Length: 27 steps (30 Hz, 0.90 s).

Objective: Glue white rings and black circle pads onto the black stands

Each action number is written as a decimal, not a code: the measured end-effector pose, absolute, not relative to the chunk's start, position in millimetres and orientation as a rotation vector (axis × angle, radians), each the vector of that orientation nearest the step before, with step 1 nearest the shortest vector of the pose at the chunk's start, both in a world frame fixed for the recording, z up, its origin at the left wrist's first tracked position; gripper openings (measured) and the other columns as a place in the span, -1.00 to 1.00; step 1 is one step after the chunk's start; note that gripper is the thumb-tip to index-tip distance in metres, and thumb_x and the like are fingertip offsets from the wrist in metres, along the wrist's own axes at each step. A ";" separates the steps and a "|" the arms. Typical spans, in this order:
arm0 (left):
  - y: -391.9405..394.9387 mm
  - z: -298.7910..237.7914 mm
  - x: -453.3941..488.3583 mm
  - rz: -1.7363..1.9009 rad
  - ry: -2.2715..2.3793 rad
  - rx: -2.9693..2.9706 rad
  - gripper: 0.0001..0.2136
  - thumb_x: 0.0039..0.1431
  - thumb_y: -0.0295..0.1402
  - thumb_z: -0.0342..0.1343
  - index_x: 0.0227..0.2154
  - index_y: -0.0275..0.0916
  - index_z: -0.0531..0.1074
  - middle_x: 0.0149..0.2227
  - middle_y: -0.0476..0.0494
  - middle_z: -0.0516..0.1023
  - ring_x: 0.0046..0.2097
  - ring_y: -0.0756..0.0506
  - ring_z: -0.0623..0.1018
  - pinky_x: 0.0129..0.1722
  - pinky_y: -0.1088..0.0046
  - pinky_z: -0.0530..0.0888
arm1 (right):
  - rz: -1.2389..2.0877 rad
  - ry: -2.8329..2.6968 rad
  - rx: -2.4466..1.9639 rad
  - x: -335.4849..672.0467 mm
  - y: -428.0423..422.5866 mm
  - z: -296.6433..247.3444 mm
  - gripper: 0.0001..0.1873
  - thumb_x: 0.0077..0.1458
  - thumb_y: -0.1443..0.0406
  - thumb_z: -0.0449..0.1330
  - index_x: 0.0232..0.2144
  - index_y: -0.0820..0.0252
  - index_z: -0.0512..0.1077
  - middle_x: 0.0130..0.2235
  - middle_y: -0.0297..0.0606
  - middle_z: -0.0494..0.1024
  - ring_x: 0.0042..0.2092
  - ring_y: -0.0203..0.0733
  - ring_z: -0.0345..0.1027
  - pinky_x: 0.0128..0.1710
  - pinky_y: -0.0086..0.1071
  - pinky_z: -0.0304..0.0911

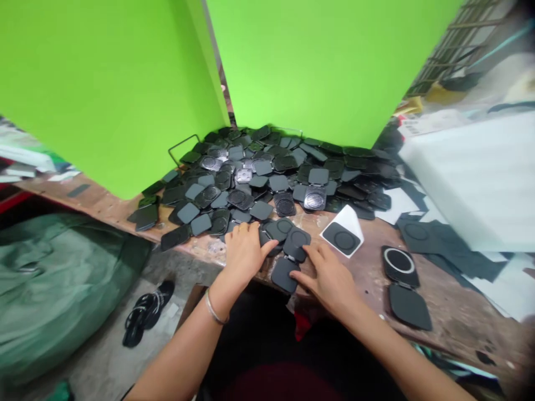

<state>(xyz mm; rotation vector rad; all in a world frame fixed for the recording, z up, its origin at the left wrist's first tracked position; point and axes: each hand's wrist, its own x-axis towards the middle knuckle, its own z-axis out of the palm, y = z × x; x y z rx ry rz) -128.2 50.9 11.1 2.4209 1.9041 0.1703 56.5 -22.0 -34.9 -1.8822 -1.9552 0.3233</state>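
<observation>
A big heap of dark hinged square plates (267,172) covers the back of a worn wooden bench (443,312). My left hand (246,250) lies at the heap's front edge, fingers curled over one dark plate. My right hand (328,275) rests flat, fingers stretched out and pressing on an opened two-part plate (290,259) at the bench's front edge. A white backing sheet with a dark round-marked sticker (343,233) lies just right of my hands. An opened plate with a white ring (401,278) lies farther right.
Green panels (326,67) wall off the back. Dark cut sheets (451,245) and a white foam block (476,178) sit at right. Below left are a green sack (54,289) and black sandals (146,317) on the floor.
</observation>
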 end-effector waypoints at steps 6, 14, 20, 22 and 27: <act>51.7 6.9 -133.9 0.273 1.682 2.245 -0.58 0.19 -0.11 0.17 -0.09 -0.43 0.46 -0.09 -0.47 0.51 0.02 -0.37 0.46 0.03 0.15 0.35 | 0.200 -1.998 -1.730 59.7 -30.8 -56.0 -0.41 0.09 0.04 0.24 0.08 0.26 0.41 0.03 0.05 0.43 0.04 0.16 0.30 -0.05 -0.02 0.31; 64.0 4.2 -121.2 0.268 1.351 1.899 -0.62 0.31 -0.13 -0.05 -0.22 -0.35 0.53 -0.26 -0.22 0.62 -0.23 -0.17 0.58 -0.27 0.43 0.43 | 0.167 -2.004 -1.609 49.8 -41.8 -73.0 -0.28 0.21 -0.06 0.05 0.27 0.23 0.17 0.23 0.18 0.31 0.26 0.30 0.14 0.11 0.24 0.09; 72.0 3.0 -124.6 0.271 1.084 1.856 -0.70 0.07 -0.08 0.20 -0.32 -0.23 0.51 -0.33 -0.05 0.56 -0.23 -0.14 0.54 -0.28 0.44 0.42 | 0.172 -2.060 -1.529 51.5 -42.9 -75.9 -0.21 0.21 -0.10 0.00 0.30 0.27 0.15 0.26 0.20 0.25 0.27 0.35 0.14 0.14 0.25 0.11; 67.7 -3.5 -124.6 0.331 1.101 1.848 -0.77 0.05 -0.19 0.22 -0.32 -0.24 0.47 -0.36 -0.04 0.53 -0.26 -0.12 0.53 -0.32 0.45 0.41 | 0.222 -2.053 -1.469 50.3 -45.0 -72.1 -0.22 0.21 -0.05 0.06 0.33 0.24 0.11 0.30 0.17 0.20 0.27 0.32 0.15 0.15 0.21 0.15; 54.8 -11.5 -151.8 0.534 1.054 1.606 -0.72 0.02 -0.31 0.23 -0.19 -0.27 0.42 -0.28 -0.05 0.52 -0.19 -0.12 0.52 -0.25 0.44 0.44 | 0.320 -2.080 -1.310 30.9 -58.4 -47.7 -0.33 0.24 0.11 0.12 0.34 0.02 0.09 0.38 -0.08 0.06 0.34 0.25 0.01 0.21 0.20 0.12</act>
